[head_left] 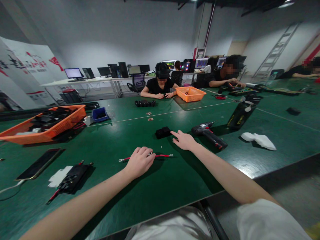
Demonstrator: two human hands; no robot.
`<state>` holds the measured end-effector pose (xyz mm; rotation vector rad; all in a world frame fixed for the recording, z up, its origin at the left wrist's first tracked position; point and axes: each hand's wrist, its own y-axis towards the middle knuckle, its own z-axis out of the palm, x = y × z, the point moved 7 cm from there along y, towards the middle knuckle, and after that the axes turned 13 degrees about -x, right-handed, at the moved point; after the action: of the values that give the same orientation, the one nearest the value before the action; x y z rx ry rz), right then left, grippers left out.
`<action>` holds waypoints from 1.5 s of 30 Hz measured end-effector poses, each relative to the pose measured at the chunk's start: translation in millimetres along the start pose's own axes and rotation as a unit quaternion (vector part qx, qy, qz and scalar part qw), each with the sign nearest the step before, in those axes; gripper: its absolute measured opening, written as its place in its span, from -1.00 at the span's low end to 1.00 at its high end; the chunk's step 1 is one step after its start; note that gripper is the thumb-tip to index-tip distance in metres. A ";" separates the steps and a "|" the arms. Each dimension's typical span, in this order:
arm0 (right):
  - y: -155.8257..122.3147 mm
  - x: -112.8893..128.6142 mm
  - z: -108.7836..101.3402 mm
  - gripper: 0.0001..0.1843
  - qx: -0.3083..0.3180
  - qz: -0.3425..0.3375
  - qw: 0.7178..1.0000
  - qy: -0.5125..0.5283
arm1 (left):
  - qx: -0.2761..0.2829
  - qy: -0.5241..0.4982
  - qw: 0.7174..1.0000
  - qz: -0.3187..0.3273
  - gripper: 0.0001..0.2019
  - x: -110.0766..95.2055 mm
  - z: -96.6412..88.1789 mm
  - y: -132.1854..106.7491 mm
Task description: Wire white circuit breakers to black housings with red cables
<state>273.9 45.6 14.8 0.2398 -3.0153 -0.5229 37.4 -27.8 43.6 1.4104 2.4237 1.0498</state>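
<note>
My left hand (pixel 140 161) rests on the green table with its fingers curled over the middle of a short red cable (pixel 162 155) that has metal lugs at both ends. My right hand (pixel 183 140) lies flat farther out, fingers stretched, its fingertips touching or almost touching a small black box (pixel 163 132). A cordless drill (pixel 208 132) lies just right of my right hand.
An orange tray (pixel 62 125) of black parts and a blue bin (pixel 100 114) stand at the left. A phone (pixel 40 163) and a black part with red wires (pixel 72 176) lie near left. White cloth (pixel 260 139) lies right. Other people work at the table's far side by another orange tray (pixel 190 94).
</note>
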 end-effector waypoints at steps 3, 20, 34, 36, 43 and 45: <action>0.1 -0.1 -2.4 -0.43 -0.005 0.016 1.000 0.010 | 0.004 -0.004 1.000 -0.006 -0.79 0.5 -1.0 0.2; 2.2 -15.7 -7.2 -0.25 -0.129 0.012 0.984 0.120 | 0.007 0.006 1.000 -0.018 -0.80 4.7 -1.9 -2.5; 7.6 -25.2 2.0 -0.50 -0.139 0.053 0.962 0.229 | 0.003 -0.009 1.000 -0.020 -0.80 5.8 -1.6 -2.8; 8.2 -24.3 1.2 -0.54 -0.147 0.065 0.958 0.240 | 0.007 -0.007 1.000 -0.020 -0.80 5.8 -1.2 -2.8; 2.9 -25.9 -9.6 -0.63 -0.164 0.141 0.918 0.333 | 0.004 -0.001 1.000 -0.021 -0.82 5.8 -2.4 -1.7; 0.7 -27.8 -8.5 -0.63 -0.146 0.164 0.907 0.360 | 0.002 -0.002 1.000 -0.020 -0.82 5.1 -2.6 -1.4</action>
<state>302.0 48.1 21.8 -0.0866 -2.1633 -0.6606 32.5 -25.5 45.7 1.3581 2.4415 1.0335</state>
